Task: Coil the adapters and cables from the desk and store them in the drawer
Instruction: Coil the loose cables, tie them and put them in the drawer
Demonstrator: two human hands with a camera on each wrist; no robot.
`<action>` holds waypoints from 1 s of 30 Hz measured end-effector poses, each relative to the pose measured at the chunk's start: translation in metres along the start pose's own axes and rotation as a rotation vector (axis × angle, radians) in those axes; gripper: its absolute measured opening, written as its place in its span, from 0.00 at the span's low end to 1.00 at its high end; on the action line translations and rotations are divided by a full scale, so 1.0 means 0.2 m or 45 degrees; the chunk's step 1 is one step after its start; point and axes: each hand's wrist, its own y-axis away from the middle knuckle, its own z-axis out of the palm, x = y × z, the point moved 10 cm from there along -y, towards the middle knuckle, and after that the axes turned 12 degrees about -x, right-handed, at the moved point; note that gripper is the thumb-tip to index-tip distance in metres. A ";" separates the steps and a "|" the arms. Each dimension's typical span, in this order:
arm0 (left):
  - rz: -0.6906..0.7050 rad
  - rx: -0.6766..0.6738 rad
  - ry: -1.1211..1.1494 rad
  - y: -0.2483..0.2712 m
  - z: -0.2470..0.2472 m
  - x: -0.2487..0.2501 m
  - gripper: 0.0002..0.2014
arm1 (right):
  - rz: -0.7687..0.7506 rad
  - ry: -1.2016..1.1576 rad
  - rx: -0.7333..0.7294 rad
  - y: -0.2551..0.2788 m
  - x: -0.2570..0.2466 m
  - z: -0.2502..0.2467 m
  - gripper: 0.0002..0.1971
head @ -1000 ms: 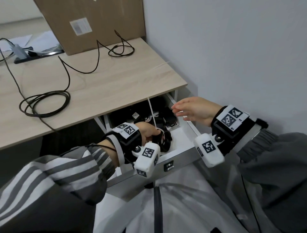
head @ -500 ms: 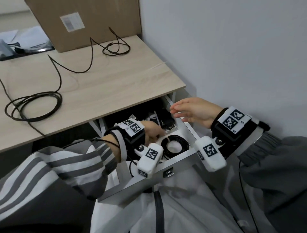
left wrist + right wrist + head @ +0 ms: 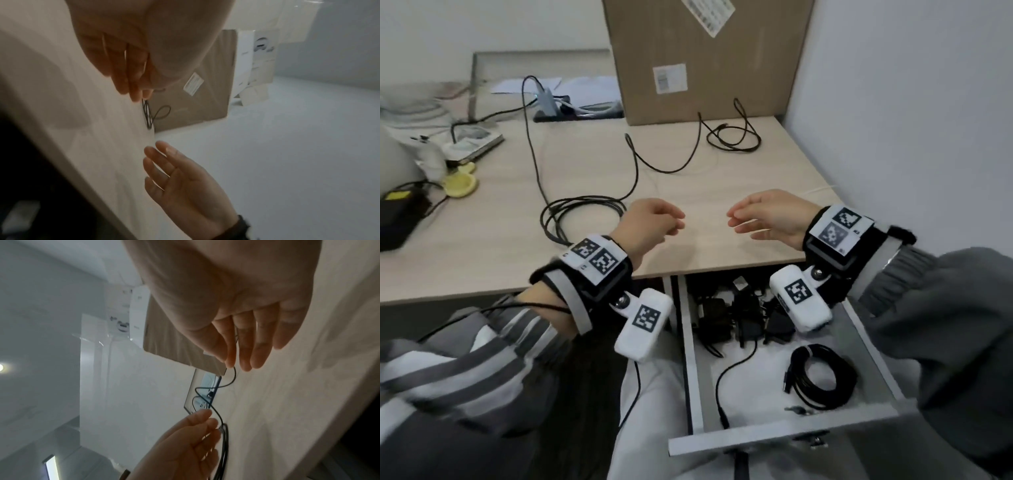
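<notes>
The black cable (image 3: 585,219) that you must take next lies on the desk (image 3: 722,178), loosely looped just beside your left hand (image 3: 650,222). From this loop one strand runs toward the cardboard box (image 3: 705,61) and ends in a second small loop (image 3: 734,137) near the box; another strand goes up to the grey hub (image 3: 548,102) at the back. I cannot tell if it is one cable or two.

One coiled cable (image 3: 822,377) lies already in the open drawer (image 3: 774,435), in the front part, apart from the dark adapters (image 3: 743,315) that are piled at the back of it. So I judge that you are between two cables: one is stored, and the reach for the next one begins.

Both your hands are above the desk and hold nothing. The fingers of the left hand are loosely curled. The fingers (image 3: 255,340) of your right hand (image 3: 770,216) are nearly straight and relaxed, close together.

For the next move, you should bring the left hand to the big loop and take it, then gather the free strand with the right hand into the same loop. Take care: if the far end is plugged in the hub, a pull can drag the hub, so free this end first. The thin cable may also spring open when you lift it, so keep the turns pinched together.
</notes>
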 end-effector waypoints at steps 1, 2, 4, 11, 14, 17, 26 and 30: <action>0.012 0.110 -0.092 -0.01 -0.11 -0.01 0.11 | 0.009 0.033 -0.027 -0.05 -0.03 0.04 0.06; 0.007 0.222 -0.206 -0.01 -0.22 -0.02 0.11 | 0.016 0.065 -0.056 -0.11 -0.06 0.08 0.06; -0.055 0.390 -0.502 0.01 -0.41 -0.05 0.11 | 0.021 0.120 -0.112 -0.19 -0.11 0.17 0.06; -0.501 0.166 -1.248 0.00 -0.54 -0.27 0.11 | -0.010 0.194 -0.270 -0.35 -0.17 0.43 0.06; -0.395 0.095 -1.227 -0.03 -0.48 -0.24 0.05 | -0.042 0.217 -0.255 -0.37 -0.17 0.46 0.07; -0.144 -0.019 -1.043 -0.06 -0.33 -0.16 0.09 | -0.090 0.256 -0.170 -0.37 -0.18 0.42 0.05; 0.192 -0.191 -0.616 -0.08 0.09 -0.04 0.04 | 0.136 0.202 -0.018 -0.35 -0.05 0.28 0.13; 0.241 0.010 -0.644 -0.10 -0.01 0.02 0.04 | 0.163 0.200 0.086 -0.33 0.00 0.17 0.16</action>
